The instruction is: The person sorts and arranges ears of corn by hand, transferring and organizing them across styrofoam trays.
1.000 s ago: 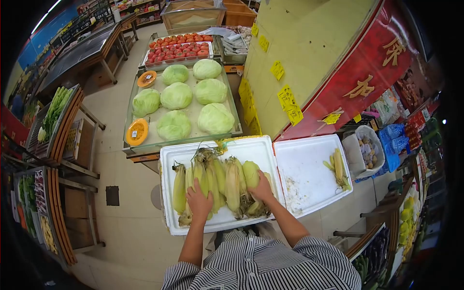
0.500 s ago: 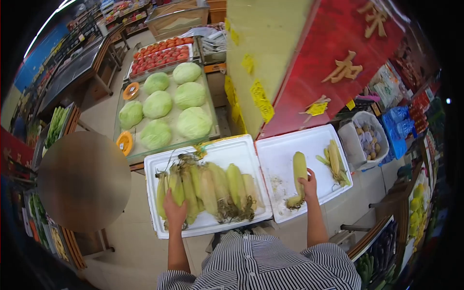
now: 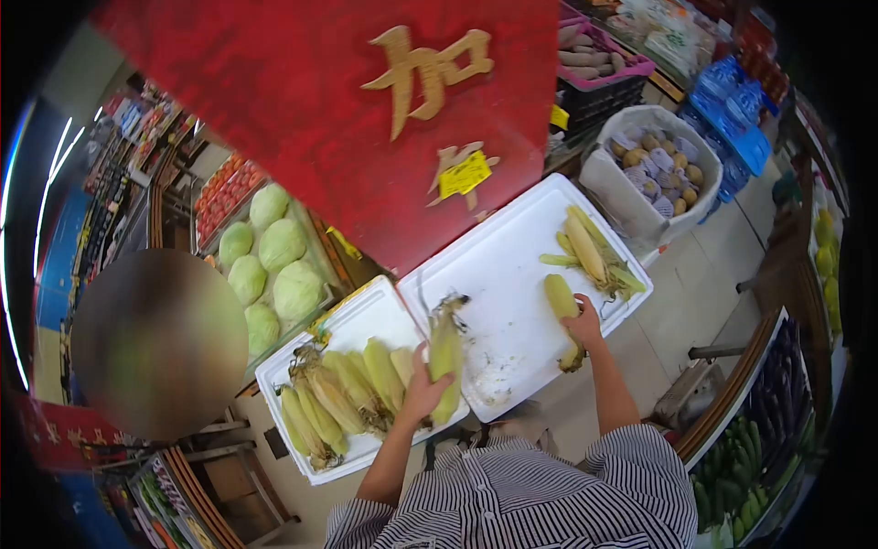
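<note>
My left hand (image 3: 426, 388) is closed around a husked ear of corn (image 3: 445, 352), held over the seam between two white foam trays, its dark silk end pointing up. On the right tray (image 3: 498, 302), my right hand (image 3: 583, 323) grips a second ear (image 3: 561, 297), whose silk end points toward me. Farther back on that tray lie a pale ear (image 3: 588, 252) and some loose husk leaves. Several ears in green husks (image 3: 334, 398) lie side by side in the left tray (image 3: 370, 306). Husk scraps are scattered on the right tray.
Cabbages (image 3: 282, 244) and tomatoes (image 3: 226, 194) stand at the back left. A red panel (image 3: 338, 119) rises behind the trays. Beyond the right tray is a white bin of potatoes (image 3: 657, 174). Eggplants (image 3: 777, 393) and green vegetables lie at the lower right. A blurred disc covers part of the left.
The view has swung to the right. My left hand has lifted an ear from the left tray toward the right one. My right hand carried its ear onto the right tray, where it still holds it.
</note>
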Available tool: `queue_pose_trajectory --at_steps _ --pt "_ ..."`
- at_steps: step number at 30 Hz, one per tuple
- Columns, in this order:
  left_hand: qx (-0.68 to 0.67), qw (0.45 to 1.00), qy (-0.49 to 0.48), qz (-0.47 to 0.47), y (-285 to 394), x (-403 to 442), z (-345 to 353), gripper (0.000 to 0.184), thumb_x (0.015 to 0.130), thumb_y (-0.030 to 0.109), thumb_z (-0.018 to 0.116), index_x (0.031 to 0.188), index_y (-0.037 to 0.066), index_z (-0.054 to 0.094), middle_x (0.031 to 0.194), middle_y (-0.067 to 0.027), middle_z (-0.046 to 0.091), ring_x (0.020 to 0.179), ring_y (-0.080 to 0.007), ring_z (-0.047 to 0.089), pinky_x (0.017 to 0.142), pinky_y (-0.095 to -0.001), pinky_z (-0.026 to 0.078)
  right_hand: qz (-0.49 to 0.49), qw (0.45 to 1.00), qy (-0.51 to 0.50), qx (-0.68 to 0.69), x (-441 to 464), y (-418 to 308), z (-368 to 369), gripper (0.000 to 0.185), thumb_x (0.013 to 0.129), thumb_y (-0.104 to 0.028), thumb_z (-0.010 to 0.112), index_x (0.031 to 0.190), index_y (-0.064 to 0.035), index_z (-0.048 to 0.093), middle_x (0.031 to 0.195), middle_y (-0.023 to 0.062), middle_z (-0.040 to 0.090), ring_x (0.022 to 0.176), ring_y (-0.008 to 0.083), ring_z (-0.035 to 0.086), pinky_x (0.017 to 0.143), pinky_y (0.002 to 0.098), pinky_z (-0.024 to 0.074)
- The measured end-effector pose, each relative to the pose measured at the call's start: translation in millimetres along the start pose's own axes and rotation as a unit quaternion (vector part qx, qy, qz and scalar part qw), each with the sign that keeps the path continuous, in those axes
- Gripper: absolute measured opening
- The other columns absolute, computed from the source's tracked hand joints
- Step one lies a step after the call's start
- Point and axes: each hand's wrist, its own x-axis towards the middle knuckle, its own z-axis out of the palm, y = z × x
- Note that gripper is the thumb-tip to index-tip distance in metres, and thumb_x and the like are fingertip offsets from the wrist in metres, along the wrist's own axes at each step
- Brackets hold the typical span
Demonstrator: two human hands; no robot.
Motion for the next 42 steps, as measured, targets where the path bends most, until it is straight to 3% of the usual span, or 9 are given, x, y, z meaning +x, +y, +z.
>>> queue_pose_trajectory --at_steps 4,7,10,13,22,25,31,37,42 --pt "0.18 0.982 -0.034 0.039 -8.7 51.0 56.0 0.086 0.081 0.018 0.065 0.145 0.008 0.008 0.113 -0.0242 0.058 0.099 -0.033 0.062 0.087 -0.0379 0.048 -0.014 1.0 -0.012 0.018 -0.8 3.1 -3.9 0.066 0.063 -0.011 0.075 0.124 -0.0068 0.049 0.109 0.0155 0.062 0.093 0.0257 0.063 0.08 0.0348 0.0506" --pt "0.19 0.978 0.036 0.077 -54.8 80.9 86.1 0.087 0.081 0.025 0.064 0.146 0.007 0.008 0.115 -0.0366 0.052 0.102 -0.0459 0.058 0.085 -0.0472 0.048 -0.019 0.999 -0.022 0.014 -13.9 0.4 6.2 0.066 0.063 -0.012 0.074 0.124 -0.0087 0.049 0.109 0.0131 0.061 0.088 0.0236 0.062 0.077 0.0339 0.051" --pt "0.329 0.939 0.085 0.043 -72.5 86.8 106.8 0.083 0.084 0.028 0.06 0.147 0.007 0.009 0.109 -0.0385 0.05 0.094 -0.0507 0.057 0.082 -0.0497 0.048 -0.025 0.999 -0.047 -0.011 -33.6 -5.2 31.0 0.066 0.064 -0.015 0.073 0.125 -0.0081 0.049 0.109 0.015 0.061 0.091 0.028 0.062 0.08 0.0354 0.0501" --pt "0.357 0.93 0.076 -0.041 -72.2 80.9 112.7 0.08 0.086 0.029 0.058 0.147 0.008 0.011 0.11 -0.0401 0.045 0.094 -0.0547 0.053 0.085 -0.0528 0.046 -0.062 0.996 -0.068 -0.002 -50.0 -0.1 70.2 0.066 0.064 -0.016 0.073 0.125 -0.0069 0.049 0.108 0.0166 0.061 0.093 0.0303 0.062 0.082 0.0363 0.0494" --pt "0.519 0.851 0.078 -0.024 -57.9 69.6 113.6 0.076 0.084 0.033 0.06 0.146 0.009 0.022 0.105 -0.0307 0.045 0.095 -0.046 0.049 0.086 -0.0529 0.043 -0.112 0.989 -0.086 -0.034 -84.6 -1.7 142.5 0.069 0.064 -0.019 0.075 0.125 -0.0073 0.046 0.121 0.0208 0.052 0.115 0.0383 0.047 0.097 0.0427 0.0399" --pt "0.458 0.884 0.079 0.052 -79.8 64.9 91.1 0.068 0.083 0.036 0.061 0.14 0.009 0.034 0.11 -0.0313 0.046 0.097 -0.0482 0.049 0.088 -0.0534 0.042 -0.16 0.979 -0.088 -0.087 -85.5 -2.6 142.2 0.068 0.065 -0.021 0.075 0.125 -0.0061 0.046 0.119 0.0218 0.053 0.112 0.0392 0.048 0.096 0.0435 0.0407" --pt "0.363 0.895 0.166 0.197 -71.3 8.8 2.1 0.052 0.08 0.028 0.067 0.125 0.005 0.053 0.117 -0.0222 0.048 0.106 -0.0418 0.047 0.091 -0.0508 0.041 -0.08 0.975 -0.108 -0.176 -95.3 -24.1 143.6 0.067 0.069 -0.024 0.074 0.128 -0.0078 0.044 0.118 0.0224 0.053 0.111 0.0383 0.049 0.094 0.0463 0.0425" --pt "0.372 0.855 0.338 0.131 -74.6 -75.3 -149.1 0.049 0.078 0.026 0.07 0.119 0.003 0.056 0.126 -0.0222 0.043 0.114 -0.04 0.042 0.094 -0.0492 0.037 -0.086 0.977 -0.044 -0.188 -100.5 -19.9 157.5 0.064 0.072 -0.026 0.073 0.125 -0.005 0.045 0.115 0.023 0.055 0.099 0.0419 0.055 0.086 0.0468 0.0464" --pt "0.414 0.78 0.47 0.002 -125.3 -127.1 -224.2 0.059 0.075 0.034 0.072 0.122 0.003 0.054 0.133 -0.0239 0.038 0.12 -0.044 0.035 0.098 -0.0541 0.032 -0.071 0.919 0.084 -0.378 -124.0 -58.2 188.0 0.062 0.074 -0.027 0.072 0.127 -0.0082 0.044 0.118 0.0183 0.053 0.107 0.0406 0.051 0.086 0.0551 0.0426"
